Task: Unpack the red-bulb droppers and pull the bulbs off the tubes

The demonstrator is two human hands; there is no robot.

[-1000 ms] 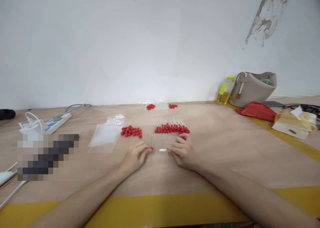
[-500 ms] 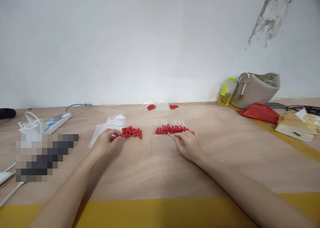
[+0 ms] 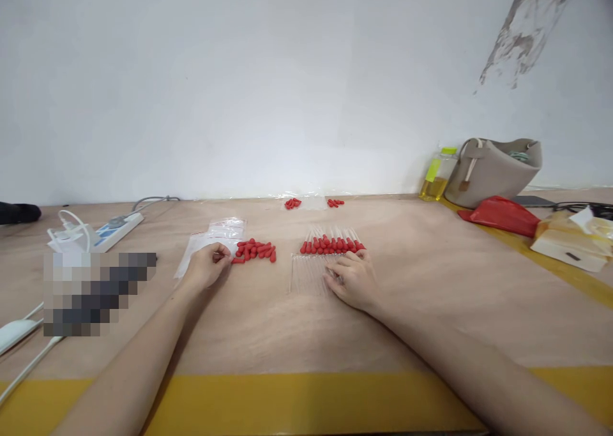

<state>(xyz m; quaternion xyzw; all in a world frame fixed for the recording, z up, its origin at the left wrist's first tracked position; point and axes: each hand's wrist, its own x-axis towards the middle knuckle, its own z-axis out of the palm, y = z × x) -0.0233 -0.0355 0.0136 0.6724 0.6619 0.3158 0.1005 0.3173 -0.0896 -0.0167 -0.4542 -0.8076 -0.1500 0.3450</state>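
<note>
Left hand at red bulb pile, right hand on clear tubes

Landmark: the fanned row of slim clear tubes with red rubber bulbs on the brown-covered table. Call it the row.

Hands well apart. Left hand is left of the row, fingers curled in at the near left edge of a loose pile of red teardrop-shaped rubber bulbs. One bulb lies right at the fingertips; can't tell if it's gripped.

Right hand is just on the near side of the row, right end, fingers bent down over the right part of a flat layer of thin clear tubes. Can't tell if it's clamped on any. That layer lies side by side, directly on the near side of the row.

Flat clear plastic zip bags are left of the row, beyond the pile, partly behind the left hand. Beyond the row, by the wall: two small clusters of red bulbs. Far right of the row: grey bucket bag.
</note>
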